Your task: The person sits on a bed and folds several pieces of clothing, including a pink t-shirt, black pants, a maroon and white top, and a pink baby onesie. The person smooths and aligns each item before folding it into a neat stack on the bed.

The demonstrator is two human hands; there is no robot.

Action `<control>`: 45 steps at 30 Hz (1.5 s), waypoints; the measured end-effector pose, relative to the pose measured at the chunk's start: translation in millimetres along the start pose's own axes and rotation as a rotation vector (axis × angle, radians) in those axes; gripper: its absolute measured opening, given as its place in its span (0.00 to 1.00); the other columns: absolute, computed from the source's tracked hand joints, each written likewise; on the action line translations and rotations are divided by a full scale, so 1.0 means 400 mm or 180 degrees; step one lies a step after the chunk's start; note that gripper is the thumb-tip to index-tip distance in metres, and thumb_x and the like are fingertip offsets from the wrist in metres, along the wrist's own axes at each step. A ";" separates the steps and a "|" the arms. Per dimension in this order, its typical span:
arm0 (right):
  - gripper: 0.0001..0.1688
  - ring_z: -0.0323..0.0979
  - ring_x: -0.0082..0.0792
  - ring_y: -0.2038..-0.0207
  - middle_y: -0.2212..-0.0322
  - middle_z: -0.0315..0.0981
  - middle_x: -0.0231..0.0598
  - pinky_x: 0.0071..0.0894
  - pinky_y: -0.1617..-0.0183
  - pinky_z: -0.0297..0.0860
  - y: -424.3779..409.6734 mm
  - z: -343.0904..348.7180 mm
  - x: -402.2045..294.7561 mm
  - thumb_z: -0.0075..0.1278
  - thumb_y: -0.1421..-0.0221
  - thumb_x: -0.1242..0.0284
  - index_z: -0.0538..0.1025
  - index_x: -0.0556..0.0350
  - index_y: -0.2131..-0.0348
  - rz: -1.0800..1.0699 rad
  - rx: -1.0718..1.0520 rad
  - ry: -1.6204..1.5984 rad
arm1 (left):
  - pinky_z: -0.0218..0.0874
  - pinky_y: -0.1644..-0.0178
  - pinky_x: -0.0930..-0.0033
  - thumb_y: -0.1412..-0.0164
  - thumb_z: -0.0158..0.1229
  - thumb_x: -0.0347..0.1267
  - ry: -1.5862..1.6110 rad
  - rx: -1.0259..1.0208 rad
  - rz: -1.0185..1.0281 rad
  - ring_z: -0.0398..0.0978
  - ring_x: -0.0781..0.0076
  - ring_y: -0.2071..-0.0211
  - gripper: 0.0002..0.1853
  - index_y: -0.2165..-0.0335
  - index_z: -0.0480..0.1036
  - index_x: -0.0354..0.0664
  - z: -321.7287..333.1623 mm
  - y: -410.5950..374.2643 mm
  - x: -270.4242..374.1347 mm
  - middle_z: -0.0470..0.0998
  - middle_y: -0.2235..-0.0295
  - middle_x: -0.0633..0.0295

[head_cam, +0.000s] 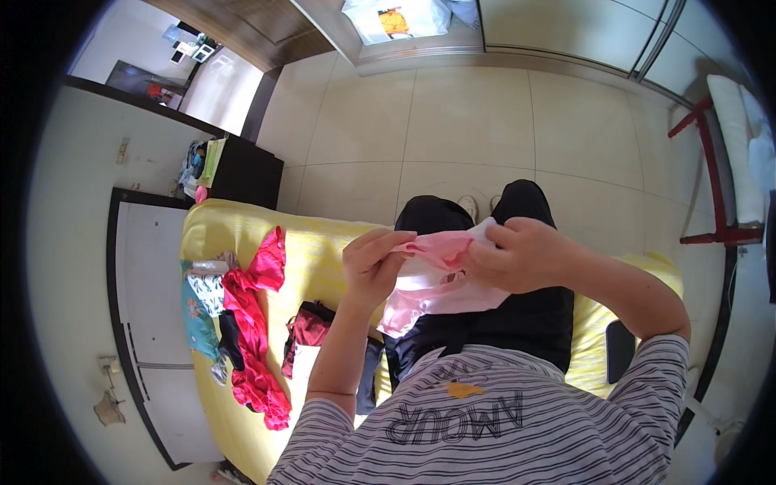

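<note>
A pink and white cloth [448,303], seemingly a garment, is stretched between my two hands above my lap. My left hand [373,257] pinches its pink edge between thumb and fingers. Opposite, my right hand [515,254] grips the bunched upper part, where its fingertips are partly hidden by folds. The lower part of the cloth hangs over my dark trousers [515,327]. Beside my left forearm lie a dark red and black item [309,327] and a dark folded cloth [368,376].
I sit on a bed with a yellow patterned sheet [327,242]. Bright red cloth [251,327], a teal item [199,315] and other fabrics lie at the left. A black phone-like object [619,351] rests at the right. A red-framed chair [715,176] stands on the tiled floor.
</note>
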State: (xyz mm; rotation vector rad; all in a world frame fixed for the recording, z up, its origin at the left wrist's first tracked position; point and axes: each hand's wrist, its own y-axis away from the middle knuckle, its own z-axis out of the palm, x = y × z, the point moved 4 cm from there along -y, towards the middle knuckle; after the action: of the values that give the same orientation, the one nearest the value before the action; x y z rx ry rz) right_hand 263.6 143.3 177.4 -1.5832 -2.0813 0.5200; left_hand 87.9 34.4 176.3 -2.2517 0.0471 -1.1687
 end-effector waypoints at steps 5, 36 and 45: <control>0.08 0.67 0.24 0.72 0.73 0.61 0.27 0.21 0.80 0.61 0.051 0.013 0.049 0.52 0.61 0.70 0.73 0.46 0.74 0.0820 -0.0056 -0.0285 | 0.62 0.74 0.78 0.58 0.56 0.15 0.0007 0.0126 0.0061 0.72 0.74 0.77 0.14 0.68 0.75 0.34 -0.006 -0.001 0.002 0.76 0.75 0.57; 0.11 0.67 0.38 0.71 0.76 0.66 0.34 0.32 0.70 0.66 0.044 0.045 0.077 0.56 0.56 0.74 0.67 0.56 0.75 0.2184 0.0419 -0.2927 | 0.59 0.72 0.80 0.46 0.54 0.23 -0.0009 0.0468 -0.0438 0.69 0.77 0.75 0.02 0.71 0.73 0.35 0.003 -0.005 -0.014 0.76 0.73 0.60; 0.21 0.67 0.48 0.60 0.67 0.70 0.46 0.40 0.57 0.65 0.010 0.243 0.211 0.51 0.54 0.77 0.66 0.58 0.57 0.2948 0.0785 -0.1308 | 0.63 0.62 0.72 0.44 0.55 0.31 -0.1507 0.0900 -0.0486 0.73 0.67 0.65 0.13 0.61 0.68 0.35 -0.053 -0.084 -0.287 0.74 0.65 0.53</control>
State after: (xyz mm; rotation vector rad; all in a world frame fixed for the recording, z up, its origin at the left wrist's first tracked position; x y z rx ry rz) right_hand 192.2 224.1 107.5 -2.3637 -1.3070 1.4442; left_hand -6.0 85.3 118.8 -2.2407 -0.4547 -0.6372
